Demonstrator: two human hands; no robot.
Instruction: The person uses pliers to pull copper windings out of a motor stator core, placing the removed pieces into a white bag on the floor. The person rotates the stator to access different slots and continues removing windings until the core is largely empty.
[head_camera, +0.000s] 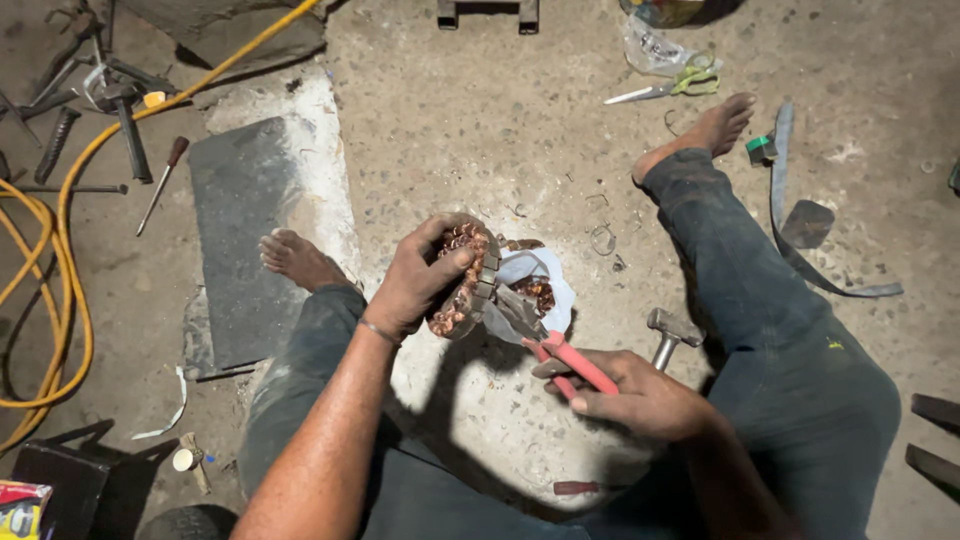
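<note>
Seated on the concrete floor (480, 130), the left hand (415, 285) clamps a copper-wound stator (465, 280); right hand (640, 395) fingers squeeze red-handled pliers (555, 350), best pulling steadily, wire gripped close to the slots.

You are sitting barefoot on the stained concrete floor (480, 130) of a rough repair workshop. Left of that floor's pale patch, a yellow hose (60, 250) loops past scattered dark iron tools (95, 90) and a screwdriver (160, 185). Beyond the patch lie scissors (670, 85); to its right, a hammer (670, 335) and a bent metal strip (800, 240).
</note>
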